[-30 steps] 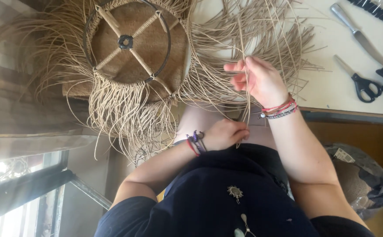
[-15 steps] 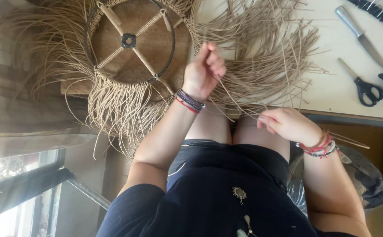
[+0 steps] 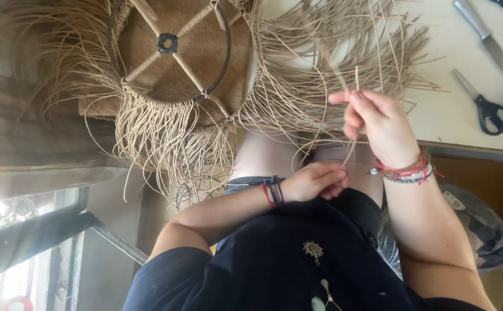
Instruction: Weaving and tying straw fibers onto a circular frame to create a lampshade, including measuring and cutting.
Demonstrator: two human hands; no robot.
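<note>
At the far left a round metal frame [image 3: 168, 55] lies flat, its black ring crossed by four spokes wrapped in tan cord, with a woven brown panel beneath it. Pale straw strands [image 3: 165, 144] hang from its rim in a thick fringe and spread far right across the white table [image 3: 453, 115]; the frame's top is cut off by the picture's edge.

Near the middle, the left hand [image 3: 315, 181] rests on the lap, fingers curled loosely inward; whether it pinches a strand is hard to make out. Bracelets ring its wrist.

Just right and farther away, the right hand [image 3: 378, 124] is raised at the table's edge, its thumb and fingers pinching a few loose strands [image 3: 349, 86] that run up into the fringe and dangle below the palm. Beaded red and white bracelets sit on that wrist.

At the far right lie black-handled scissors [image 3: 488, 106] and a metal-handled knife [image 3: 488, 40], partly cut off. Low right, a grey plastic bag [image 3: 482, 230] is half hidden behind the arm.
</note>
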